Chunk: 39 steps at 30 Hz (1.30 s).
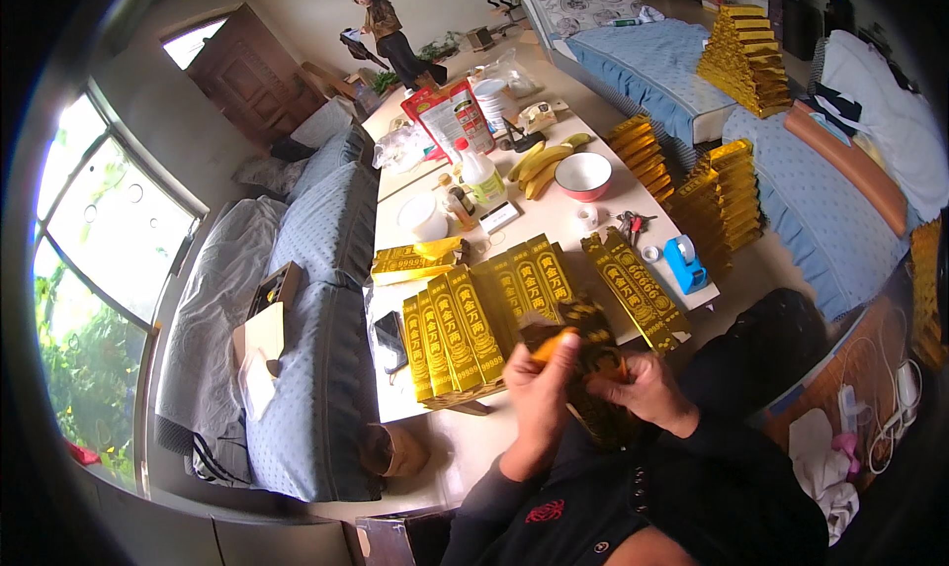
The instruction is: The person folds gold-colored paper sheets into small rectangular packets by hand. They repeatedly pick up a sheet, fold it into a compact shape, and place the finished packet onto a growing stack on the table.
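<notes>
Between my hands, just over the table's near edge, is a partly folded gold-foil paper box [593,329], its dark gold side bearing print. My left hand [540,388] grips its left end, thumb up against an orange-gold flap. The fingers of my right hand [652,394] pinch its lower right side. Parts of the sheet are blurred or hidden by my fingers. Left of my hands stands a row of finished-looking gold boxes [456,325], with more gold boxes [530,277] behind. A flat gold sheet [637,292] lies to the right.
A blue tape dispenser [686,266], keys [634,223], a red-and-white bowl [583,177], bananas [545,164] and a phone [389,340] lie on the table [408,410]. Stacked gold boxes [723,195] stand right of it. A sofa [311,343] runs along the left. Another person [389,36] stands far back.
</notes>
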Tool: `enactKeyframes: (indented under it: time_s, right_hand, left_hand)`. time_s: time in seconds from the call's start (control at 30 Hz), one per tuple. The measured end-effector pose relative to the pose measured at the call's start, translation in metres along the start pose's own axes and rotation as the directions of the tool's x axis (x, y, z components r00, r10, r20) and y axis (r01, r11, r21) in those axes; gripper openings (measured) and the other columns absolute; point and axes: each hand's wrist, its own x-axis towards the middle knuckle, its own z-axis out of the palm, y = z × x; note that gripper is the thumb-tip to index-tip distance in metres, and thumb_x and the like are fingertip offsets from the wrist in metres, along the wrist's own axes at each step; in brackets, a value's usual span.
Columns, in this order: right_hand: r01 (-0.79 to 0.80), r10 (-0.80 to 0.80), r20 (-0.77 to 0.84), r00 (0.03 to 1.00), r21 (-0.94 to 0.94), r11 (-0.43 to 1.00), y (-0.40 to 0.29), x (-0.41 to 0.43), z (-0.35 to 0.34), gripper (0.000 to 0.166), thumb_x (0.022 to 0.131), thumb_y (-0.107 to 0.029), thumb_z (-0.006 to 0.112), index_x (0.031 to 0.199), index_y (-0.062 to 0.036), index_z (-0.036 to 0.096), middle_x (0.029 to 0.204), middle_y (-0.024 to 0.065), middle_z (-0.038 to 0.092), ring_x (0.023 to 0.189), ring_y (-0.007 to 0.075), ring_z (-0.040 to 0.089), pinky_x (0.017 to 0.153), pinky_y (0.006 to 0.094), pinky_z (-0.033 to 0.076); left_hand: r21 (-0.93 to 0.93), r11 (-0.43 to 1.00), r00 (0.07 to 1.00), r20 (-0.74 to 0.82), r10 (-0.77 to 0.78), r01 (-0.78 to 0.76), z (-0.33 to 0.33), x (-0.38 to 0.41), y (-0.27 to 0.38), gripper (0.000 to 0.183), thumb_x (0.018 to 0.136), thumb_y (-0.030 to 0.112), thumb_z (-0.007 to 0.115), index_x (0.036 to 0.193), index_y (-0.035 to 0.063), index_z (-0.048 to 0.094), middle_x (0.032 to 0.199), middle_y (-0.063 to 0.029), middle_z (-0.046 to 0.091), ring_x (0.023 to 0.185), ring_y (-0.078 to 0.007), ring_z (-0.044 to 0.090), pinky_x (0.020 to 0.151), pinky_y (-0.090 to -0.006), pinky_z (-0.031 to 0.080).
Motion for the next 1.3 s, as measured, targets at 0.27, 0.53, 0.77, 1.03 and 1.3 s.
enactKeyframes:
  time_s: [0.27, 0.53, 0.77, 1.03, 1.3]
  right_hand:
    - [-0.053, 0.058, 0.061, 0.996, -0.09, 0.995, 0.042, -0.041, 0.014, 0.021, 0.089, -0.019, 0.081, 0.1, -0.002, 0.078, 0.094, 0.011, 0.078, 0.08, 0.0154, 0.074, 0.072, 0.0298, 0.056]
    - [-0.081, 0.12, 0.18, 0.976, -0.208, 0.975, 0.067, -0.042, 0.017, 0.039, 0.092, -0.024, 0.078, 0.125, -0.0053, 0.068, 0.111, 0.0115, 0.075, 0.099, 0.0201, 0.072, 0.084, 0.0329, 0.056]
    - [0.427, -0.434, -0.073, 0.898, -0.096, 0.899, 0.004, 0.013, -0.008, 0.051, 0.1, -0.028, 0.067, 0.143, -0.0042, 0.053, 0.137, 0.0117, 0.06, 0.112, 0.0235, 0.063, 0.09, 0.0327, 0.053]
    - [0.475, -0.453, 0.158, 0.878, -0.154, 0.867, -0.009, 0.023, -0.01, 0.012, 0.094, -0.016, 0.075, 0.099, -0.0072, 0.069, 0.118, 0.0103, 0.062, 0.108, 0.0235, 0.062, 0.09, 0.0341, 0.051]
    - [0.43, -0.374, 0.294, 0.879, -0.155, 0.889, -0.006, 0.024, -0.002, 0.018, 0.094, -0.02, 0.075, 0.091, -0.004, 0.067, 0.112, 0.0106, 0.063, 0.103, 0.0286, 0.063, 0.09, 0.0359, 0.05]
  left_hand:
    - [-0.082, 0.996, 0.99, -0.138, 0.034, -0.046, -0.014, 0.011, 0.033, 0.018, 0.098, 0.018, 0.072, 0.111, 0.0084, 0.064, 0.087, 0.0001, 0.069, 0.063, -0.0044, 0.056, 0.053, -0.0179, 0.041]
    - [0.101, 0.995, 0.989, 0.141, -0.038, 0.024, -0.032, 0.002, -0.001, 0.059, 0.088, 0.01, 0.082, 0.135, 0.0052, 0.048, 0.119, -0.0047, 0.066, 0.107, -0.0154, 0.064, 0.097, -0.0321, 0.051]
    - [0.291, 0.944, 0.905, 0.343, -0.253, 0.153, -0.062, -0.009, -0.015, 0.074, 0.087, 0.015, 0.083, 0.145, 0.0028, 0.04, 0.122, -0.0041, 0.061, 0.111, -0.0126, 0.059, 0.096, -0.0301, 0.049]
    - [0.472, 0.846, 0.775, 0.427, -0.466, 0.248, -0.098, -0.019, -0.041, 0.091, 0.08, 0.008, 0.079, 0.157, 0.0038, 0.03, 0.129, -0.0048, 0.057, 0.117, -0.0144, 0.053, 0.104, -0.0303, 0.043]
    - [0.451, 0.858, 0.703, 0.527, -0.478, 0.245, -0.107, -0.03, -0.043, 0.081, 0.085, 0.012, 0.076, 0.154, 0.0052, 0.034, 0.126, -0.002, 0.052, 0.119, -0.0145, 0.048, 0.107, -0.0293, 0.038]
